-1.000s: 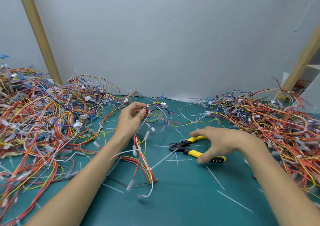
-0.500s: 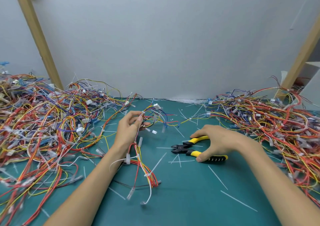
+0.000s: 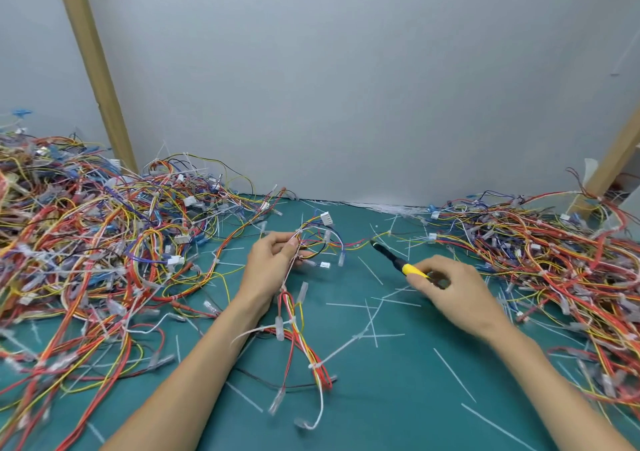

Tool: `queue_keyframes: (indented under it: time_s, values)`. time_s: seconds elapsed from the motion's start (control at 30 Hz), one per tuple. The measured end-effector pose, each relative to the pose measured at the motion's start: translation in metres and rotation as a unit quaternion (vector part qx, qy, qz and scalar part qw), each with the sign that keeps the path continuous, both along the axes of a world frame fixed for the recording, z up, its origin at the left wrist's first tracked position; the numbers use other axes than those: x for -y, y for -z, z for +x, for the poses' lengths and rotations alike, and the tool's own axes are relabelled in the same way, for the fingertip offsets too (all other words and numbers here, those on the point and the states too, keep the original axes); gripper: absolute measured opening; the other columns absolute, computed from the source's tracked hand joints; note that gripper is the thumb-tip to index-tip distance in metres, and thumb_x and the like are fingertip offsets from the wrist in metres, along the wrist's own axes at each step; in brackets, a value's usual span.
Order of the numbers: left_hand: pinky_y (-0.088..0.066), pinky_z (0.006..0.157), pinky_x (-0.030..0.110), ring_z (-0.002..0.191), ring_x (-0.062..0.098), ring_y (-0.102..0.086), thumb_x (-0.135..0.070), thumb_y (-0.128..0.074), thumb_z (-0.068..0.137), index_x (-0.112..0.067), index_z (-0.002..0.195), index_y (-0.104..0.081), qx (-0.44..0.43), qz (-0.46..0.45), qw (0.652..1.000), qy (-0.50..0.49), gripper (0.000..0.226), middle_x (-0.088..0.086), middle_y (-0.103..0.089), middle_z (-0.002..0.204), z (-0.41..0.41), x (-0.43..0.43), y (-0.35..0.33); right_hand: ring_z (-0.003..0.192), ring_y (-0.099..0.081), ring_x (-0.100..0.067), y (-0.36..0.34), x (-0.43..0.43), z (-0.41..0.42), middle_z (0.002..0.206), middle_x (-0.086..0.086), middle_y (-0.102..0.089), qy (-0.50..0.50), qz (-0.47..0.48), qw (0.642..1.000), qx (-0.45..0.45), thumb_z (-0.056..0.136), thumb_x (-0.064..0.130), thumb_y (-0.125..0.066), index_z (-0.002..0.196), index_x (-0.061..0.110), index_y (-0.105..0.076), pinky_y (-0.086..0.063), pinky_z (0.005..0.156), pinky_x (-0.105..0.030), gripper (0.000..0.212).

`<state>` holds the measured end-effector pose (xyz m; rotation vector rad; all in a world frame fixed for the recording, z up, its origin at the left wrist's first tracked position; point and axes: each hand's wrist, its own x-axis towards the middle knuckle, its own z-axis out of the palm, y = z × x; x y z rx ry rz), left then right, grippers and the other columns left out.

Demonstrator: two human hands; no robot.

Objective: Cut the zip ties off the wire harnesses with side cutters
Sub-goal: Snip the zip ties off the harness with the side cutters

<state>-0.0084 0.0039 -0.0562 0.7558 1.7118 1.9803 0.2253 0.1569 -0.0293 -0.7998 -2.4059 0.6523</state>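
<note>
– Status on the hands?
– Apart. Left hand (image 3: 273,263) pinches the wire harness (image 3: 294,329) at its top loop, mid-worktop (image 3: 398,409). Right hand (image 3: 457,294) is wrapped round the yellow grips of the side cutters (image 3: 398,263)
– Geometry for the cut?
– Cutters' long axis runs from the right hand toward the far-left corner, nose aimed at the loop, near it but short. Harness trails from the left hand toward the near edge. Closest zip tie (image 3: 298,233) sits at the left fingertips, lower tie (image 3: 312,366) further down the bundle
– Anything in the way?
– Loop's own leads and connectors lie between nose and tie, so I'd say there's a risk of nicking a wire. Left pile (image 3: 86,242) and right pile (image 3: 540,253) fill the side edges, cut tails (image 3: 453,374) litter the middle. Blades apart or together: can't tell, blurred
</note>
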Motion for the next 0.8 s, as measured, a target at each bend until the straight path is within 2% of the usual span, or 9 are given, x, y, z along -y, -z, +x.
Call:
queue_keyframes:
  time_s: [0.03, 0.13, 0.17, 0.33, 0.43, 0.5, 0.6, 0.7, 0.8]
  values:
    - [-0.052, 0.058, 0.013, 0.061, 0.001, -0.069, -0.003, -0.050, 0.099, 0.002, 0.107, -0.059, 0.007, 0.001, 1.000, 0.001, 0.013, 0.004, -0.069, 0.078, 0.000, 0.000, 0.000, 0.069, -0.059, -0.011, 0.005, 0.002, -0.001, 0.068, 0.014, -0.065, 0.013, -0.019, 0.999, -0.044, 0.085, 0.031, -0.072, 0.075, 0.033, -0.068, -0.044, 0.066, -0.019, 0.010]
    - [-0.053, 0.057, 0.014, 0.059, 0.005, -0.069, -0.003, -0.053, 0.097, 0.000, 0.101, -0.061, 0.024, 0.006, 1.000, 0.004, 0.010, -0.004, -0.072, 0.067, -0.001, 0.001, 0.000, 0.068, -0.063, -0.025, 0.016, 0.010, -0.005, 0.066, 0.005, -0.066, 0.036, -0.060, 0.990, -0.126, 0.086, 0.024, -0.072, 0.077, 0.026, -0.068, -0.054, 0.068, -0.046, 0.010]
    - [-0.053, 0.058, 0.014, 0.059, 0.005, -0.069, -0.004, -0.054, 0.097, -0.002, 0.099, -0.062, 0.023, 0.005, 1.000, 0.004, 0.009, -0.005, -0.072, 0.064, -0.001, 0.001, 0.000, 0.068, -0.063, -0.025, 0.017, 0.012, -0.006, 0.068, 0.005, -0.066, 0.036, -0.054, 0.987, -0.146, 0.086, 0.026, -0.072, 0.078, 0.026, -0.067, -0.054, 0.067, -0.048, 0.010]
    - [-0.054, 0.067, 0.026, 0.067, 0.012, -0.072, -0.010, -0.059, 0.094, -0.004, 0.089, -0.066, 0.004, -0.036, 0.999, -0.011, 0.010, -0.001, -0.073, 0.068, -0.003, 0.000, 0.001, 0.073, -0.062, -0.014, 0.015, 0.014, -0.006, 0.076, 0.006, -0.062, 0.062, 0.052, 0.977, -0.200, 0.079, 0.053, -0.056, 0.080, 0.033, -0.054, -0.046, 0.064, -0.029, 0.020]
    - [-0.048, 0.068, 0.031, 0.070, 0.018, -0.068, -0.016, -0.055, 0.094, -0.008, 0.085, -0.066, -0.034, -0.092, 0.995, 0.006, 0.016, 0.000, -0.074, 0.071, -0.001, -0.001, 0.000, 0.066, -0.054, -0.009, 0.017, 0.017, -0.006, 0.065, 0.006, -0.053, 0.071, 0.082, 0.976, -0.187, 0.080, 0.059, -0.052, 0.086, 0.028, -0.049, -0.035, 0.057, -0.015, 0.032]
    - [-0.047, 0.069, 0.033, 0.064, 0.014, -0.066, -0.019, -0.051, 0.094, -0.012, 0.081, -0.065, -0.072, -0.129, 0.989, 0.007, 0.020, -0.003, -0.072, 0.065, -0.001, 0.001, 0.000, 0.064, -0.052, -0.009, 0.018, 0.020, -0.004, 0.060, 0.005, -0.050, 0.064, 0.099, 0.978, -0.173, 0.080, 0.048, -0.063, 0.088, 0.028, -0.045, -0.035, 0.053, -0.013, 0.029]
    - [-0.047, 0.068, 0.034, 0.061, 0.015, -0.070, -0.018, -0.046, 0.094, -0.013, 0.077, -0.059, -0.057, -0.129, 0.990, 0.006, 0.023, -0.003, -0.067, 0.058, 0.000, 0.001, -0.001, 0.053, -0.051, -0.008, 0.020, 0.023, -0.001, 0.055, 0.009, -0.048, 0.063, 0.130, 0.986, -0.083, 0.071, 0.021, -0.077, 0.090, 0.031, -0.042, -0.035, 0.050, -0.028, 0.041]
    - [-0.047, 0.072, 0.040, 0.057, 0.016, -0.063, -0.019, -0.046, 0.091, -0.012, 0.074, -0.058, -0.040, -0.120, 0.992, -0.006, 0.022, 0.000, -0.063, 0.058, -0.002, -0.001, -0.001, 0.056, -0.057, -0.019, 0.021, 0.028, -0.001, 0.058, 0.012, -0.048, 0.045, 0.186, 0.981, 0.005, 0.065, 0.023, -0.078, 0.091, 0.030, -0.046, -0.039, 0.049, -0.030, 0.041]
    - [-0.040, 0.066, 0.035, 0.053, 0.013, -0.053, -0.037, -0.054, 0.081, -0.008, 0.078, -0.064, -0.053, -0.123, 0.991, 0.020, 0.031, -0.003, -0.059, 0.056, 0.001, 0.003, -0.004, 0.056, -0.055, -0.022, 0.020, 0.030, -0.002, 0.060, 0.012, -0.046, 0.022, 0.211, 0.977, 0.034, 0.066, 0.027, -0.077, 0.085, 0.026, -0.050, -0.043, 0.048, -0.033, 0.033]
